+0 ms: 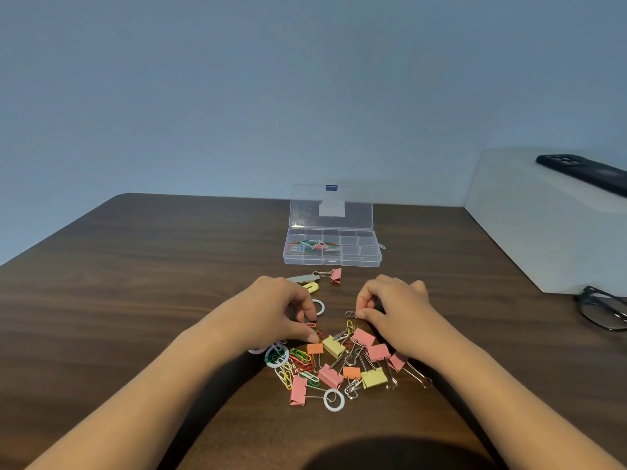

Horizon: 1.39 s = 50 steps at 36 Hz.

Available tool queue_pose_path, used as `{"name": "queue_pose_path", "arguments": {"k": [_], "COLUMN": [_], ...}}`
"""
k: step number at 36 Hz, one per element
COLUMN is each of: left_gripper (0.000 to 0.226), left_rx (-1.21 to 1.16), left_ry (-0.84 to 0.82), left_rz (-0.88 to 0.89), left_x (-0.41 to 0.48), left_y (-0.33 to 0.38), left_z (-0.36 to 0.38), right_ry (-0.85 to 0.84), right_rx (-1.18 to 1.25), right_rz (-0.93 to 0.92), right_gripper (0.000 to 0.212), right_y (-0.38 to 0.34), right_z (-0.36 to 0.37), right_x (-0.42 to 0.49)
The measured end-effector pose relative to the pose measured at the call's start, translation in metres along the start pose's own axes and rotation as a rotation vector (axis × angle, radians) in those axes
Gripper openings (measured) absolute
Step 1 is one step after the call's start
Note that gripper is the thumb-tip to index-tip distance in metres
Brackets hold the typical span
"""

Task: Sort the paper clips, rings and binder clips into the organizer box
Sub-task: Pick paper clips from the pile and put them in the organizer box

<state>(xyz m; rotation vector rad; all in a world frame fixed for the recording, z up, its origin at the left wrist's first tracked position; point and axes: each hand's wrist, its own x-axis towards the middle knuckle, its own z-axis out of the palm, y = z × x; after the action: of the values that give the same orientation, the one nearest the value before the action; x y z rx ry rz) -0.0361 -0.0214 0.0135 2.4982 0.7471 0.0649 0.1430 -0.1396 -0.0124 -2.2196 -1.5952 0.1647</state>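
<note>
A clear plastic organizer box (331,252) stands open on the dark wood-grain bench (135,266), coloured wire paper clips (314,245) in its left compartments. Nearer lies a heap of pink, yellow and orange binder clips (353,359) and white rings (334,399). The left hand (281,308) has its fingers curled down onto the heap; whether they grip anything cannot be told. The right hand (395,305) pinches a silver paper clip (350,314).

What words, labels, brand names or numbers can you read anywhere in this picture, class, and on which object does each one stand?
None can be read.
Organizer box: a pale sticker on its open lid shows no legible text.
Blue latch on the lid: no marking visible.
Dark phone on the white block: no brand visible.
Binder clips and paper clips: plain, unprinted.
</note>
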Motion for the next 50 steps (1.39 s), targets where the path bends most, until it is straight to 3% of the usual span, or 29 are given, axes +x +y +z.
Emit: {"name": "queue_pose_path", "arguments": {"k": [6, 14, 24, 36, 43, 50], "left_gripper": [0.028, 0.006, 0.018, 0.025, 0.008, 0.005], "left_rx": [0.046, 0.055, 0.087, 0.154, 0.164, 0.187], "left_ry": [0.008, 0.048, 0.101, 0.035, 0.003, -0.037], "left_rz": [0.007, -0.014, -0.004, -0.011, 0.02, 0.041], "left_x": [0.0007, 0.0029, 0.0019, 0.0007, 0.001, 0.0025], "left_y": [0.0011, 0.002, 0.0023, 0.0025, 0.0039, 0.0048], "left_z": [0.0039, 0.0046, -0.0002, -0.0016, 0.0, 0.0026], "right_ry": [0.003, 0.011, 0.057, 0.045, 0.043, 0.03], "right_rx": [0.013, 0.018, 0.049, 0.046, 0.056, 0.049], "right_rz": [-0.001, -0.012, -0.022, -0.017, -0.018, -0.029], "right_gripper": [0.01, 0.011, 0.008, 0.01, 0.009, 0.011], "right_y": [0.0003, -0.0013, -0.0019, -0.0026, -0.0035, -0.0063], "right_z": [-0.0001, 0.0, 0.0009, 0.0005, -0.0004, 0.0028], "right_x": [-0.001, -0.0019, -0.0036, -0.0033, -0.0039, -0.004]}}
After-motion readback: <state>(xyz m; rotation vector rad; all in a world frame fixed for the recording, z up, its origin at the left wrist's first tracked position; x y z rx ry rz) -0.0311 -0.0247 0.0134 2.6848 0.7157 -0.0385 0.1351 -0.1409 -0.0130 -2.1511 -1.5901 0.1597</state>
